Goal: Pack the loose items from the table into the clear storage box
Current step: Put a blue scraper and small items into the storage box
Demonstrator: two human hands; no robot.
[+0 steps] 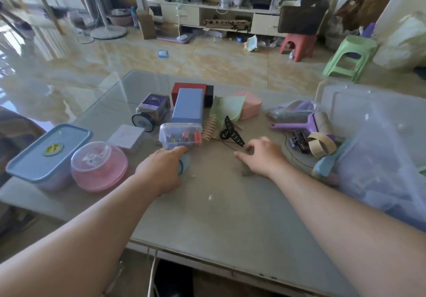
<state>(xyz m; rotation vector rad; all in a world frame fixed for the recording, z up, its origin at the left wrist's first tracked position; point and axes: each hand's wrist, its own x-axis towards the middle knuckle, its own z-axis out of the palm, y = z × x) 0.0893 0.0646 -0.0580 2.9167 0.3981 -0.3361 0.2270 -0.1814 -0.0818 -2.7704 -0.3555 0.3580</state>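
Bare table [219,223] near edge, left hand [161,172] gripping blue roll [185,164], right hand [262,156] fingers loose

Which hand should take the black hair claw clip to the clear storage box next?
Right. The right hand hovers beside the black hair claw clip, with the clear storage box on its side. The left hand grips a small blue object.
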